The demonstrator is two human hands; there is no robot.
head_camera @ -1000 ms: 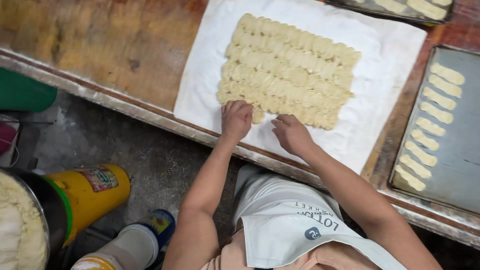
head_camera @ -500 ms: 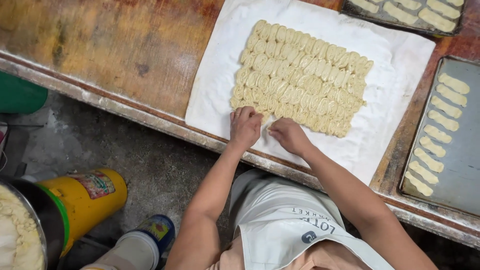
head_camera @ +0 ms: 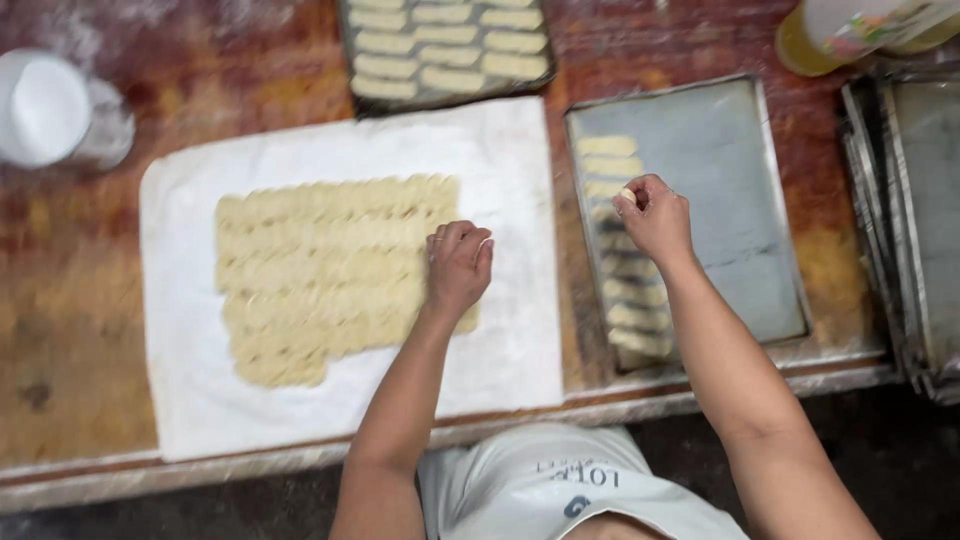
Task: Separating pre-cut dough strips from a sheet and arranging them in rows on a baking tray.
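1. Big worn wooden desk [head_camera: 90, 300], reddish-brown, dusted with flour, metal edge along the near side.
2. White cloth [head_camera: 500, 150] spread flat on the desk, carrying a wide sheet of cut dough [head_camera: 320, 270], pale yellow, scored into rows of short strips.
3. Grey tray [head_camera: 740, 200] just right of the cloth, with a column of dough pieces down its left side, the rest bare. Second, darker tray [head_camera: 445, 100] at the far edge, filled with rows of the same pieces. More stacked trays [head_camera: 910, 220] at far right.
4. White cup [head_camera: 50, 105] at top left, yellowish bottle [head_camera: 830, 35] at top right, both kinda blurry.
5. Left hand [head_camera: 457, 265] resting on the right edge of the dough sheet, fingers [head_camera: 450, 238] curled in; can't tell if grasping a strip.
6. Right hand [head_camera: 655, 215] over the grey tray's column, fingers pinched on one small piece [head_camera: 627, 195].
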